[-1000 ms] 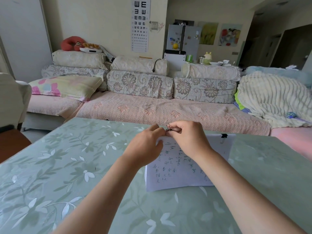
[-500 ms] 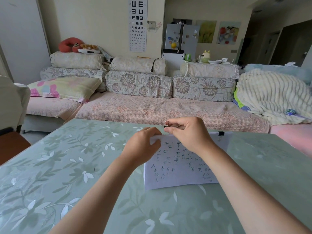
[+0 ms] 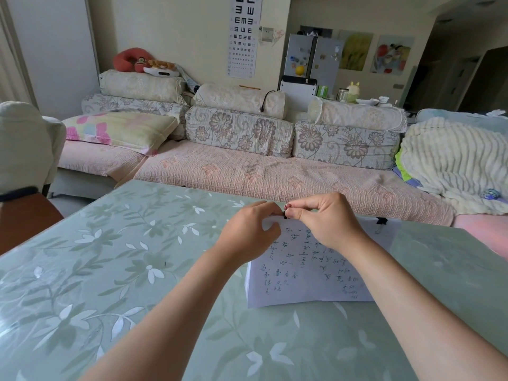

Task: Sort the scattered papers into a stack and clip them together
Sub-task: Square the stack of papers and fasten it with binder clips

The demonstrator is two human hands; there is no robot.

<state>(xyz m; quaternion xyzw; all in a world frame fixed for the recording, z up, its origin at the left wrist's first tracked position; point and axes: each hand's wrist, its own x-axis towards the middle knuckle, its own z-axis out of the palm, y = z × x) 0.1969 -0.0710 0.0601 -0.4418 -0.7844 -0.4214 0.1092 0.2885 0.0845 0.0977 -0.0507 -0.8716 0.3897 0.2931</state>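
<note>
Clip (image 3: 286, 213) now down at the papers' (image 3: 308, 273) far edge, pinched in right hand (image 3: 328, 220). Left hand (image 3: 248, 233) grips the corner just left of it. Papers lie on table (image 3: 110, 270) beneath both wrists. Judgement: stack squared, clip about to bite; task nearly complete.

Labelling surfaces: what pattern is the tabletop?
Pale green table, white and grey-green leaf print; head view.

Home living room: floral sofa (image 3: 242, 149), fridge (image 3: 312, 60), apparently an eye chart (image 3: 243, 37).
</note>
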